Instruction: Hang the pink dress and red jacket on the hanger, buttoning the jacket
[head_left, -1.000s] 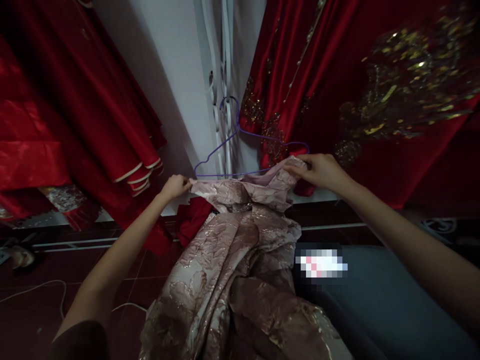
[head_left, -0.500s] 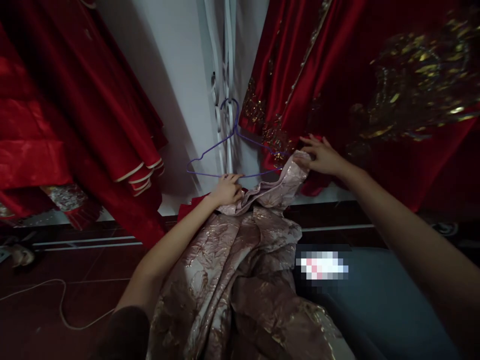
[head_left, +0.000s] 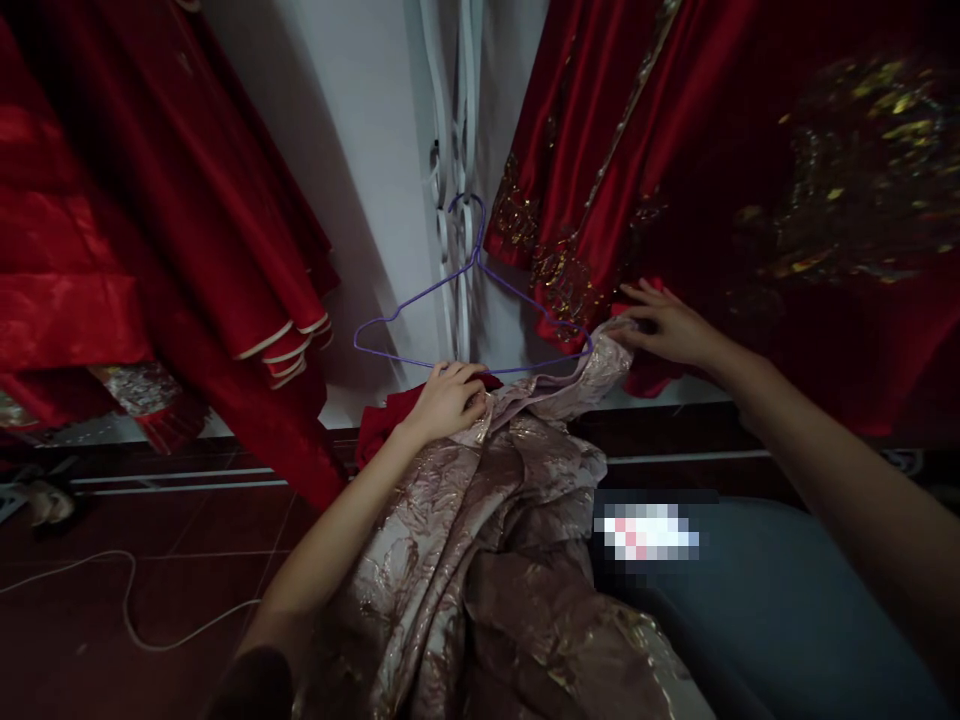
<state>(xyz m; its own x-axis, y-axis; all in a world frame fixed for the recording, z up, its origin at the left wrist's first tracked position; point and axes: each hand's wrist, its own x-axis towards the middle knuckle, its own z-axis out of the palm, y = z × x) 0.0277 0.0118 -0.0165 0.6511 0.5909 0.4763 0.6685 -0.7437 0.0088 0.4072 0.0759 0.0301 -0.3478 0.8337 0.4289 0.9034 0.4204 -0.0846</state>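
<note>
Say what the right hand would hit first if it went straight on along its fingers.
Likely the gold-embroidered hem of the red garment, just beyond the right hand; the purple hanger is close too, and depth is unclear.

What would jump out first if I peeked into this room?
The shiny pink dress spilling down the middle, its top bunched in the left hand just under a purple wire hanger hooked on the white grille, with the right hand open at its shoulder. Deep red robes hang on both sides, the right ones glittering with gold embroidery.
</note>
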